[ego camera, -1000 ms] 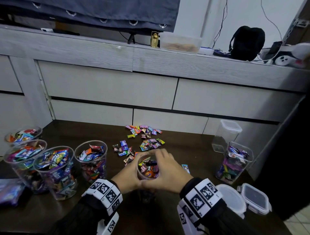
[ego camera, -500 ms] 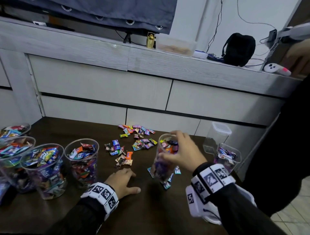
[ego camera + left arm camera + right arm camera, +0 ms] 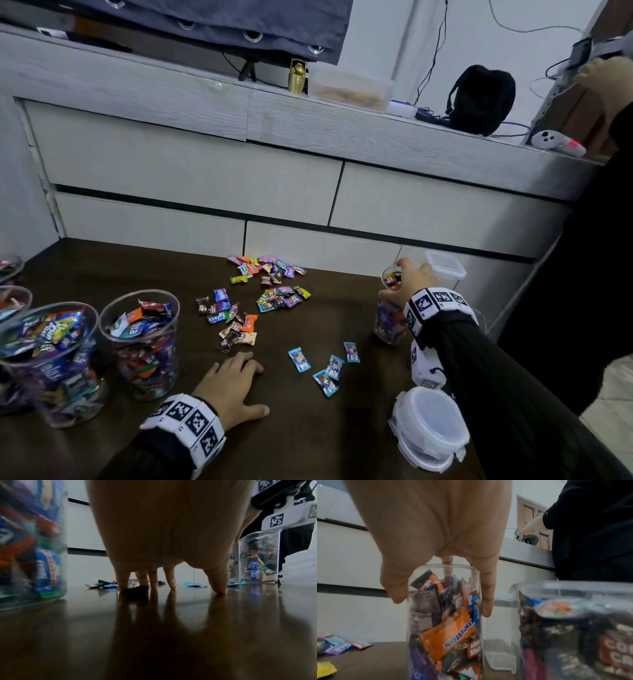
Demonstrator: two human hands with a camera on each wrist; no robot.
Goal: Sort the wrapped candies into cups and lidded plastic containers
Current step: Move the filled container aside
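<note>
My right hand (image 3: 409,281) grips the rim of a clear cup (image 3: 389,318) packed with wrapped candies, upright at the table's right side. In the right wrist view thumb and fingers (image 3: 486,599) clasp the cup (image 3: 445,626) from above. My left hand (image 3: 233,383) rests on the dark table (image 3: 308,438) with fingers spread and holds nothing; its fingertips (image 3: 172,584) touch the tabletop. Loose candies (image 3: 270,277) lie scattered mid-table, with several blue ones (image 3: 325,368) nearer me. Filled cups (image 3: 142,342) stand at the left.
An empty lidded container (image 3: 445,270) stands behind the held cup, and a candy-filled container (image 3: 573,628) is right beside it. Stacked white lids (image 3: 428,425) sit at the near right edge. Another person in black (image 3: 596,257) stands at the right. Grey drawers back the table.
My left hand let go of the cup and settled on the table. My right hand carried the cup from the front centre to the right, beside the containers.
</note>
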